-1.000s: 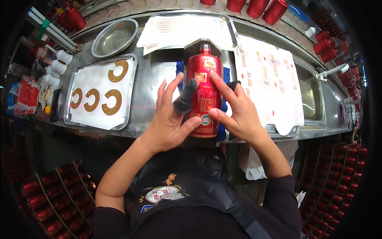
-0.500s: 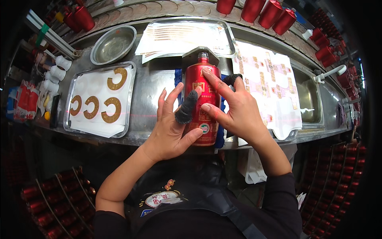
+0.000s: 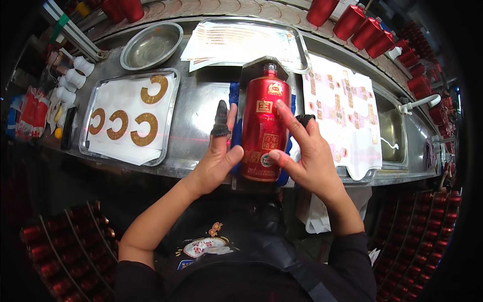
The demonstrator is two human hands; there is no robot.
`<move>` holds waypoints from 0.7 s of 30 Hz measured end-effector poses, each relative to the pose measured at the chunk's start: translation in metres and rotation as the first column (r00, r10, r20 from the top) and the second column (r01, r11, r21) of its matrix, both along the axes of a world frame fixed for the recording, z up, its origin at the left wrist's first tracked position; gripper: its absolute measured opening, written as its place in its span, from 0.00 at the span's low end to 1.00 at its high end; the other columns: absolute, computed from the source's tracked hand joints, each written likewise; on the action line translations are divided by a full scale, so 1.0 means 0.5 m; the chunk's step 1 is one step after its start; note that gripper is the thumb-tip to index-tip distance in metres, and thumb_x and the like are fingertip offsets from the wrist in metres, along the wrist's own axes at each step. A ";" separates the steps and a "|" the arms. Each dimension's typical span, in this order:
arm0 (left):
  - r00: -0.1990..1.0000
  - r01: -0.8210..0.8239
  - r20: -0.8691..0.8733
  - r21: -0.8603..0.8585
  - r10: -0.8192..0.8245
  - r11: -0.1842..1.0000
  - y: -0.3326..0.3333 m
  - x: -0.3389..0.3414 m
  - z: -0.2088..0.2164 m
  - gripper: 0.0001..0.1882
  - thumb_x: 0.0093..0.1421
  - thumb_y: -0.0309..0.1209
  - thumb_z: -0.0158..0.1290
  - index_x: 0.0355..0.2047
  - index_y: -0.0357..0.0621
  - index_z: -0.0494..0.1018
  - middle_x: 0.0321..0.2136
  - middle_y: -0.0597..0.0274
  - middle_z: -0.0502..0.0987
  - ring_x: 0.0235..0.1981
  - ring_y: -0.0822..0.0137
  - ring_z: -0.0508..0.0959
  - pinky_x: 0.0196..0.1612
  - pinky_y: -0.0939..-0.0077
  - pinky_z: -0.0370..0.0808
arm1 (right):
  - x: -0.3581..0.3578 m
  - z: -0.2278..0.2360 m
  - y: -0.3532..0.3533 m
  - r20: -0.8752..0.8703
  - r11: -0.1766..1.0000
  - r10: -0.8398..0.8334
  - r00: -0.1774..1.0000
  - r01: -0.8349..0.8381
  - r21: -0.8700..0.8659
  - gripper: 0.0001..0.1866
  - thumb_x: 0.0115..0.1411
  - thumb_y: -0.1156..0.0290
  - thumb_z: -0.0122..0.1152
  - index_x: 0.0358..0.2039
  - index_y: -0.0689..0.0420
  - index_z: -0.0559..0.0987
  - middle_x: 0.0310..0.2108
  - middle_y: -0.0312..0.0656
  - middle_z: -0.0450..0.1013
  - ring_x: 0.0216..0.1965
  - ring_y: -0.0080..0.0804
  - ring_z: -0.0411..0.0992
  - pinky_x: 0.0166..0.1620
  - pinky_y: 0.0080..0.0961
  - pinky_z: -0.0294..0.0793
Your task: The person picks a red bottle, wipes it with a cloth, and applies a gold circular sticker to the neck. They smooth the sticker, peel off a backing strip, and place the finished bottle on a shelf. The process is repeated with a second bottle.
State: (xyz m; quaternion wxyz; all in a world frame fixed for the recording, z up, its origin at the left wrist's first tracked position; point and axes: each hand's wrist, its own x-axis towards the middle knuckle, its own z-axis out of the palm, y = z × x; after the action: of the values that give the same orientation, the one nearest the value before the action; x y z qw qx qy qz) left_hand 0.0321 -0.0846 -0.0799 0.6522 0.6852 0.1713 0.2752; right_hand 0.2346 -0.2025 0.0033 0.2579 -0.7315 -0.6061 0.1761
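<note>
In front of me a red bottle (image 3: pixel 262 132) with gold decals lies on its back, neck pointing away, in a metal holder (image 3: pixel 250 70) with blue cloth (image 3: pixel 234 95) at its sides. My left hand (image 3: pixel 217 153) is just left of the bottle, fingers raised and stretched, thumb close to its lower side. A dark knitted finger cover sits on one finger. My right hand (image 3: pixel 313 157) is spread over the bottle's right side. Its index fingertip rests beside the gold characters and its thumb by a small green-and-white round decal. Another dark finger cover shows on this hand.
On the left stands a tray (image 3: pixel 171 118) with gold C-shaped decals on white paper; behind it is a metal bowl (image 3: pixel 152 46). A far tray (image 3: pixel 303 48) bears striped sheets. To the right are decal sheets (image 3: pixel 322 136) and a sink (image 3: pixel 395 133). Red bottles (image 3: pixel 349 22) line the back.
My left hand has drawn off the bottle's face to its left side. My right index finger has moved from near the neck down toward the right edge. The view has shifted slightly.
</note>
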 end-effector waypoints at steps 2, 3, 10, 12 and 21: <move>0.998 0.051 -0.042 -0.002 -0.051 0.999 -0.002 0.001 0.010 0.39 0.74 0.44 0.41 0.74 0.37 0.36 0.75 0.51 0.39 0.76 0.57 0.37 0.73 0.59 0.35 | 0.008 -0.009 0.006 0.003 1.000 -0.009 1.000 0.009 -0.006 0.44 0.58 0.45 0.65 0.73 0.40 0.60 0.29 0.40 0.58 0.28 0.33 0.59 0.34 0.29 0.64; 0.999 0.046 -0.024 -0.001 -0.046 0.999 -0.006 0.002 0.014 0.38 0.74 0.43 0.40 0.74 0.38 0.37 0.75 0.50 0.40 0.76 0.58 0.37 0.73 0.59 0.36 | 0.011 -0.015 0.009 -0.039 1.000 0.001 0.999 -0.001 0.007 0.44 0.59 0.43 0.63 0.73 0.39 0.59 0.30 0.44 0.60 0.29 0.36 0.62 0.36 0.31 0.66; 0.976 -0.011 -0.211 0.180 0.049 0.984 -0.010 -0.003 0.017 0.40 0.73 0.48 0.43 0.75 0.46 0.37 0.75 0.50 0.43 0.76 0.55 0.41 0.73 0.54 0.32 | 0.027 -0.054 0.004 -0.299 0.996 0.048 0.953 -0.023 0.085 0.46 0.60 0.40 0.60 0.74 0.44 0.56 0.30 0.47 0.63 0.30 0.36 0.61 0.37 0.30 0.63; 0.967 -0.006 -0.246 0.229 0.064 0.973 -0.014 0.007 0.009 0.42 0.72 0.51 0.43 0.75 0.46 0.37 0.75 0.51 0.44 0.76 0.56 0.42 0.72 0.53 0.28 | 0.028 -0.053 -0.001 -0.175 0.997 0.056 0.983 -0.046 0.060 0.46 0.59 0.40 0.61 0.74 0.41 0.56 0.30 0.46 0.62 0.30 0.38 0.63 0.37 0.31 0.64; 0.984 -0.008 -0.173 0.162 0.037 0.987 -0.014 0.005 -0.003 0.41 0.72 0.50 0.41 0.75 0.47 0.35 0.75 0.53 0.44 0.76 0.57 0.42 0.70 0.49 0.21 | 0.019 -0.035 0.004 -0.120 0.997 0.079 0.990 -0.080 -0.009 0.44 0.58 0.43 0.65 0.72 0.35 0.59 0.31 0.49 0.62 0.32 0.48 0.69 0.40 0.37 0.69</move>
State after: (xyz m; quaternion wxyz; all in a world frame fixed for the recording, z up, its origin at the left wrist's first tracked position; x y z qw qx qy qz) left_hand 0.0344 -0.0919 -0.0814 0.5741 0.7551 0.2131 0.2341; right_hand 0.2439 -0.2004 -0.0142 0.2815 -0.6967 -0.6170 0.2340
